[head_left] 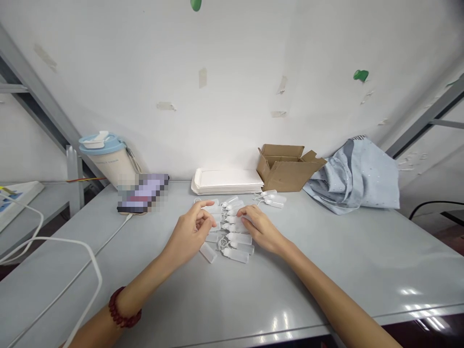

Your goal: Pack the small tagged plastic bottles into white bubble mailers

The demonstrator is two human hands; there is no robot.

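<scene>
Several small translucent bottles (236, 254) with white caps and thin white loops lie in two rough columns on the grey table (224, 299). My left hand (190, 229), with a dark red beaded bracelet (123, 309) at its wrist, hovers at the left column; its index finger and thumb are curved with a gap between them, and nothing shows in it. Over the right column, my right hand (263, 229) has its fingertips near the bottles, its fingers bent and apart, with no held object visible. Both hands hide parts of the bottles.
Behind the bottles are a stack of white envelopes (228, 181) and an open cardboard box (290, 169). A few more bottles (274, 201) lie before the box. Blue cloth (357, 179) is at right; a phone (145, 193), cup (112, 162) and white cable (78, 275) are at left.
</scene>
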